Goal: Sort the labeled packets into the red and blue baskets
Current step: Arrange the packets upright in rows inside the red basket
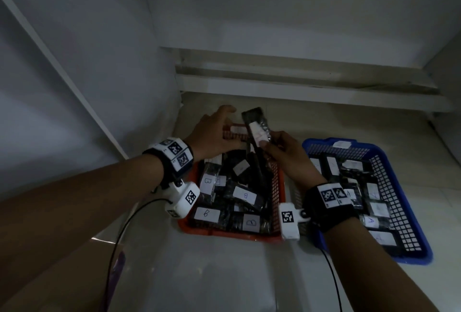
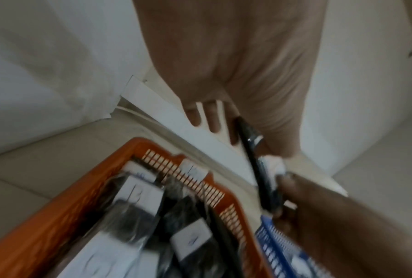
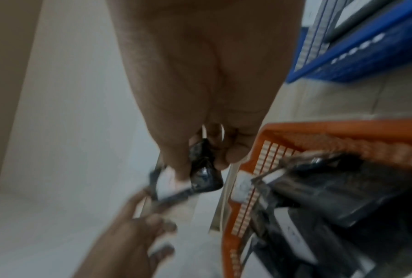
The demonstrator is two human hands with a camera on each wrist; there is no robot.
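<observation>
The red basket (image 1: 277, 184) sat on the pale floor (image 1: 224, 274) and serves as the landmark here. It was packed with dark packets (image 1: 245, 195), each with a white label; the nearest ones, along its near rim, read "B" (image 1: 206, 214), and so did the ones deeper in the pile. Just to its right, with a narrow strip of floor between them, stood the blue basket (image 1: 409, 249), also filled with dark packets (image 1: 374, 209); a label there read "A" (image 1: 371, 221), while the others were too faint to read.

Above the far half of the red basket, the right hand (image 1: 289, 154) pinched one dark packet (image 1: 257, 124) at its lower end, thumb pressed on the white label (image 1: 259, 134). The packet's long axis ran nearly upright, leaning a little toward the far left, with its free end pointing up and away from the person. Its label was too blurred to read.

The left hand (image 1: 214, 132) hovered over the red basket's far left corner, fingers spread and relaxed, holding nothing, just beside the raised packet. A small white tag (image 1: 238, 129) was fixed to the red basket's far wall; its writing could not be read.

Beyond the red basket ran a white ledge (image 1: 299, 82) along the wall.
</observation>
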